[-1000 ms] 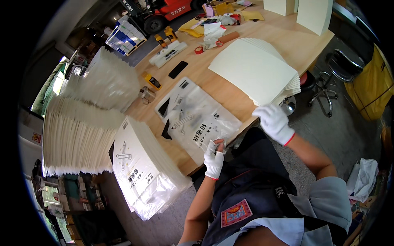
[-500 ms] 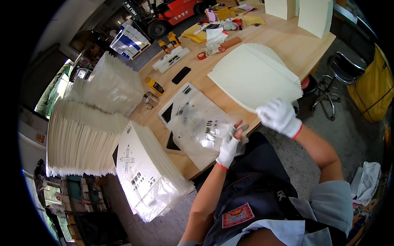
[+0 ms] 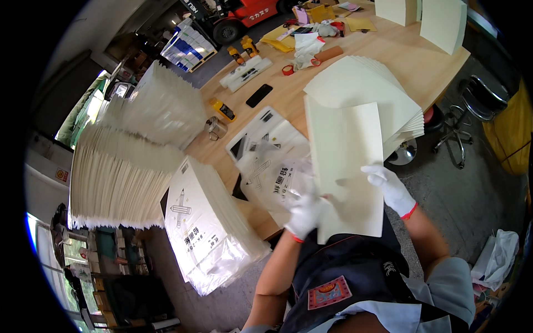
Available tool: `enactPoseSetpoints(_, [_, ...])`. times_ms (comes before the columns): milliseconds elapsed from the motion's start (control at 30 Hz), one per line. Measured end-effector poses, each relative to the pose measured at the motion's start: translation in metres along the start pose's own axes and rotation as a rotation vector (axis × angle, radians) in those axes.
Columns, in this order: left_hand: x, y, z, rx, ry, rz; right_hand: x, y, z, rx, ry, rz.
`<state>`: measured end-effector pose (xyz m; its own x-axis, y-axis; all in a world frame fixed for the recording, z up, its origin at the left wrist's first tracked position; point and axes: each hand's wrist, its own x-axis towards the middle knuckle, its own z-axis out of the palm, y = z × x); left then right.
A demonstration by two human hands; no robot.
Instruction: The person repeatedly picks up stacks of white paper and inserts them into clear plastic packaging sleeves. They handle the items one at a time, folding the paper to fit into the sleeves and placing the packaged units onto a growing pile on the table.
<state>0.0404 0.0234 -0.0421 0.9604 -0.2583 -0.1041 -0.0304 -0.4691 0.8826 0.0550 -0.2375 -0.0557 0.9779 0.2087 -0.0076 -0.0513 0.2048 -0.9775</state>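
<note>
My right hand (image 3: 391,190), in a white glove, grips the right edge of cream drawing paper (image 3: 348,144), held up and slightly curved over the table edge; whether it is one sheet or several I cannot tell. At the paper's left edge, my gloved left hand (image 3: 305,215) is closed on the open end of a clear printed plastic bag (image 3: 272,175); its fingers are partly blurred. The bag lies over more flat printed bags (image 3: 261,129). Behind the held paper, a fanned stack of cream sheets (image 3: 361,83) rests on the table.
Filled bags (image 3: 208,222) are piled at the near left, beside tall paper stacks (image 3: 119,177). A phone (image 3: 259,95), a yellow bottle (image 3: 222,110), a glass jar (image 3: 215,127) and tape rolls (image 3: 287,70) lie on the wooden table (image 3: 411,61). A stool (image 3: 480,100) stands right.
My right hand, near the fanned stack's front edge before, now holds paper drawn from it toward me, beside the bag. My left hand stays at the bag's open end. The view has shifted slightly.
</note>
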Motion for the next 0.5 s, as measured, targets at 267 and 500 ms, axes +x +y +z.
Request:
enactPoseSetpoints(267, [-0.012, 0.029, 0.011, -0.392, -0.029, 0.014, -0.014, -0.023, 0.033, -0.742, 0.112, -0.257])
enactPoseSetpoints(500, [-0.025, 0.047, -0.114, -0.898, 0.481, 0.012, -0.021, -0.071, 0.036, -1.263, -0.162, -0.727])
